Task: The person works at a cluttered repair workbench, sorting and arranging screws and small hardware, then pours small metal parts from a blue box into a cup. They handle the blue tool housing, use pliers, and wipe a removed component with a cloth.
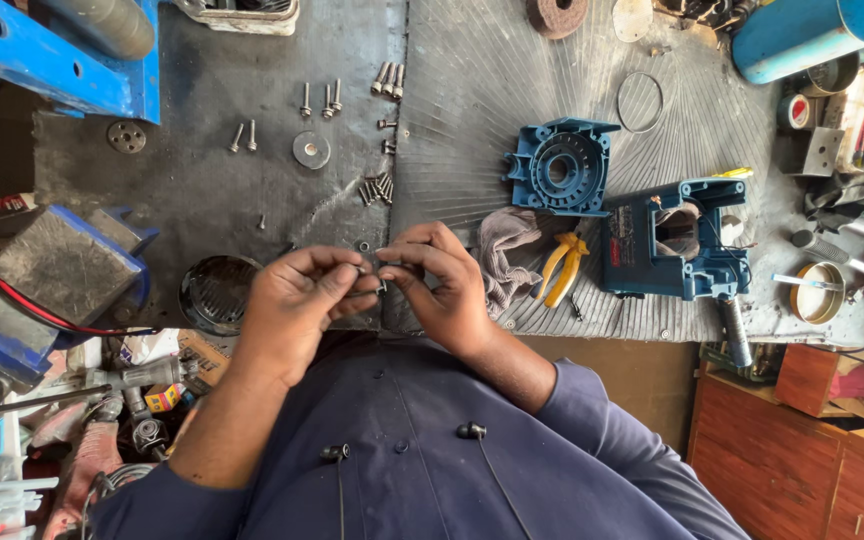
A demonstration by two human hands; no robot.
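A single head-worn camera looks almost straight down from above the person's chest onto a workbench (252,190), close to the left hand (297,305) and right hand (442,290) at frame centre; bench beyond the hands, body below them

Repair workshop, screws (379,186), pliers (562,268), probably dismantled tool housings (674,240)

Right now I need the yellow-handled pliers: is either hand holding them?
No, the yellow-handled pliers lie on the bench beside the right hand.
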